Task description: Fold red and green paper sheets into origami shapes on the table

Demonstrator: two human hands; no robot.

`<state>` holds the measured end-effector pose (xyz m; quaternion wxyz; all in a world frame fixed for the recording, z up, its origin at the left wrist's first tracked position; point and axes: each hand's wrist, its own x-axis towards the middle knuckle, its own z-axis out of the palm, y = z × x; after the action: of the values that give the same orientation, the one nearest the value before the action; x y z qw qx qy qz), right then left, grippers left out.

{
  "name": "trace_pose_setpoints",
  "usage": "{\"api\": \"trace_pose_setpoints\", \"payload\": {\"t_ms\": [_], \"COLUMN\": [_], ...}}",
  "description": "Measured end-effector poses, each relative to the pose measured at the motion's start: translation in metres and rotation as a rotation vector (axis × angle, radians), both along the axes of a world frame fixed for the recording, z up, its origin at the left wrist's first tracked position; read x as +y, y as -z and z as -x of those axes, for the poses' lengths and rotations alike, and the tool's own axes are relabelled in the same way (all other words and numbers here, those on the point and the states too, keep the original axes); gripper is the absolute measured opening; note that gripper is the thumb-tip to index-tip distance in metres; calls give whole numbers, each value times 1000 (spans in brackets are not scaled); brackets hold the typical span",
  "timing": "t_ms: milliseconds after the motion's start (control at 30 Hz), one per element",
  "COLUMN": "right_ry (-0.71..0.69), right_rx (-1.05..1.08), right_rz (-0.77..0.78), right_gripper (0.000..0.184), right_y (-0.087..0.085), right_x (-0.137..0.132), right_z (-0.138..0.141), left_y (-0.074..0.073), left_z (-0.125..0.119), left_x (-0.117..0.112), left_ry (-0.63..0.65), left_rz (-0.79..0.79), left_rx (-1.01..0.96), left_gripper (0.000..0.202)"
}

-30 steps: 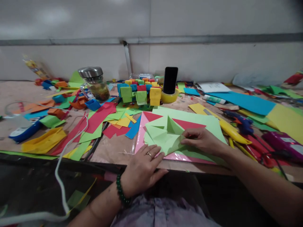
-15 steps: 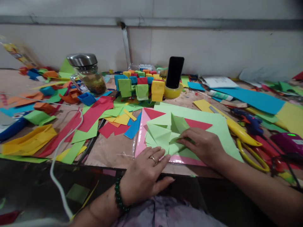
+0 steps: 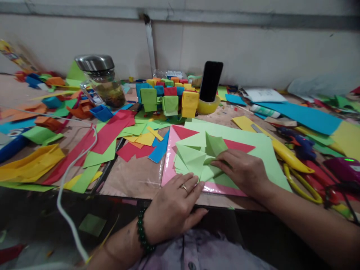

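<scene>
Light green folded paper (image 3: 191, 159) lies in a loose stack over a pink sheet (image 3: 168, 165) near the table's front edge. My right hand (image 3: 244, 168) pinches an edge of this paper between thumb and fingers, and one flap stands up beside the fingertips. Flat on the near edge of the stack rests my left hand (image 3: 180, 197), its fingers stretched out and the thumb apart. Beneath the folded pieces is a larger light green sheet (image 3: 264, 150), with red paper (image 3: 239, 145) showing between.
Folded paper blocks (image 3: 168, 99) stand at the back beside a phone (image 3: 210, 81) propped in a yellow tape roll (image 3: 208, 105). A lidded glass jar (image 3: 107, 88) is at the left. Yellow-handled scissors (image 3: 292, 159) and a glue gun (image 3: 298, 142) lie at the right. A white cable (image 3: 67, 191) crosses the left side.
The camera view has shifted slightly. Both hands keep nearly the same places on the green paper, the right still pinching it.
</scene>
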<state>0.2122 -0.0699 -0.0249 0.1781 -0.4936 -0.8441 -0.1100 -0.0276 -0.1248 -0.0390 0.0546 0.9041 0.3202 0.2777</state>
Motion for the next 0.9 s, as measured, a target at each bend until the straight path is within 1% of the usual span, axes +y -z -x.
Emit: {"api": "trace_pose_setpoints", "payload": {"t_ms": [267, 433, 600, 700, 833, 900], "right_ry": [-4, 0, 14, 14, 6, -57], "right_rx": [19, 26, 12, 1, -25, -27], "right_rz": [2, 6, 5, -23, -110, -148], "right_gripper": [35, 35, 35, 33, 28, 21], "right_y": [2, 1, 2, 5, 6, 2], "right_x": [1, 1, 2, 3, 4, 1], "right_z": [-2, -1, 0, -1, -4, -4], "left_y": [-1, 2, -2, -6, -11, -14], "left_z": [0, 0, -2, -3, -7, -9], "left_x": [1, 1, 0, 1, 5, 7], "left_ry": [-3, -5, -3, 2, 27, 35], "left_rz": [-18, -22, -6, 8, 34, 57], "left_rx": [26, 28, 53, 54, 37, 37], "left_gripper": [39, 41, 40, 43, 46, 43]}}
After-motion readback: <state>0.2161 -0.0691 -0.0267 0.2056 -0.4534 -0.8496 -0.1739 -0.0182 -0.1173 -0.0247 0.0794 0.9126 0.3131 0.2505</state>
